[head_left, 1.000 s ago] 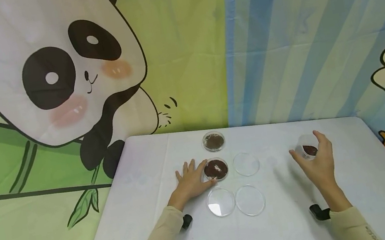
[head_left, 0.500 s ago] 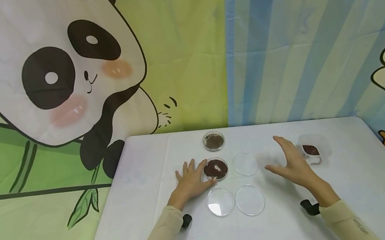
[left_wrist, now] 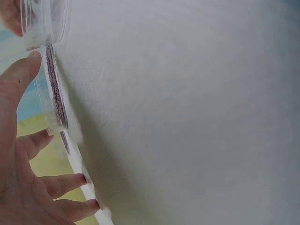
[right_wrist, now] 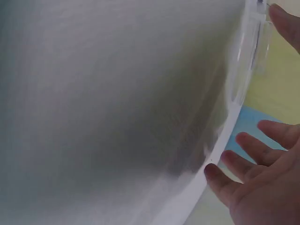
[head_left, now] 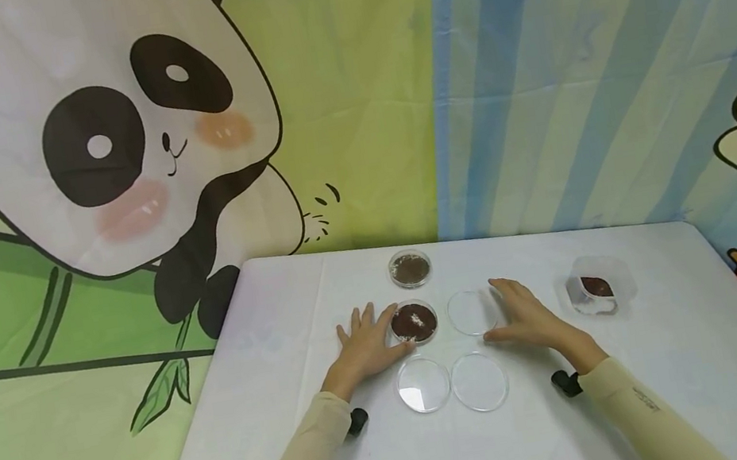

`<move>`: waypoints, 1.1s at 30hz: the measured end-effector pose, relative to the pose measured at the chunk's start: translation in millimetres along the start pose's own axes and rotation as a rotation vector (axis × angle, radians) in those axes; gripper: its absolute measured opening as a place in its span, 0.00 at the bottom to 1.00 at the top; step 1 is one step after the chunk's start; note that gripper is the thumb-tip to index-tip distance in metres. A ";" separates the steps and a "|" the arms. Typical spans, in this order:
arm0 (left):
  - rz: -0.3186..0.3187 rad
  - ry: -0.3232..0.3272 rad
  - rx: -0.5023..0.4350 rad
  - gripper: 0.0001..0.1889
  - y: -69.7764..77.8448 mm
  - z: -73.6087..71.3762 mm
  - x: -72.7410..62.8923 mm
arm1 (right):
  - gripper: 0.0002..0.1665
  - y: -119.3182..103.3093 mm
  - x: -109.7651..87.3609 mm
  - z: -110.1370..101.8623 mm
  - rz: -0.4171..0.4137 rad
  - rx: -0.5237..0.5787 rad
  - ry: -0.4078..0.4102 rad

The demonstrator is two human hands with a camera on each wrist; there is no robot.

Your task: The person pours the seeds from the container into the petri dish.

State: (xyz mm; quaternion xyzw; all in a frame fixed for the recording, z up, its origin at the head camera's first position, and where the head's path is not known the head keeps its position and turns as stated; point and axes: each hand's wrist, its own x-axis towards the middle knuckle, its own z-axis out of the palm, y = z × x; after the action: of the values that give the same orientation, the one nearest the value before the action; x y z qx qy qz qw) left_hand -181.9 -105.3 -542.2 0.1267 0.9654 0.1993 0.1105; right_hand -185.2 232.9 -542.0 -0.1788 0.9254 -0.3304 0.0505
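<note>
In the head view my left hand (head_left: pixel 367 347) holds a round clear petri dish of dark brown soil-like grains (head_left: pixel 414 322) between thumb and index finger. The left wrist view shows the thumb and index fingertip at opposite edges of this petri dish (left_wrist: pixel 55 89), its other fingers spread. To the right, my right hand (head_left: pixel 531 321) is beside an unfilled clear petri dish part (head_left: pixel 472 313), thumb and fingers apart at its right side. Its spread fingers (right_wrist: pixel 255 145) have nothing between them in the right wrist view. Two more clear round dish parts (head_left: pixel 424 385) (head_left: pixel 480 382) lie nearer me.
Behind the held one stands another dish of brown grains (head_left: pixel 410 268). On the right, a clear square tub (head_left: pixel 625 278) contains a small white scoop-like cup (head_left: pixel 592 295) with brown grains. The white-covered table (head_left: pixel 307 296) ends at a printed cloth backdrop (head_left: pixel 349 104).
My right hand has let go of the small cup of grains, leaving it by the tub, and has moved left to the unfilled clear dish part. The left hand has stayed at its dish.
</note>
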 end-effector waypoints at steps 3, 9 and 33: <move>0.000 0.000 -0.002 0.44 -0.4 0.2 0.6 | 0.63 -0.4 5.1 5.2 0.017 -0.052 -0.018; 0.001 -0.001 0.006 0.44 -0.4 1.5 0.9 | 0.61 -0.2 10.6 9.6 0.000 -0.135 -0.013; -0.002 0.003 0.013 0.44 -1.0 1.8 1.5 | 0.56 -8.3 13.8 10.2 -0.007 -0.117 -0.005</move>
State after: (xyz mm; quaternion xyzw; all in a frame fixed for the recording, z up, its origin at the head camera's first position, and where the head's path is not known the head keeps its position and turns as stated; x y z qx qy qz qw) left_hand -183.0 -105.1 -544.5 0.1262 0.9670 0.1929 0.1084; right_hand -193.5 215.8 -544.3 -0.1854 0.9424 -0.2752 0.0413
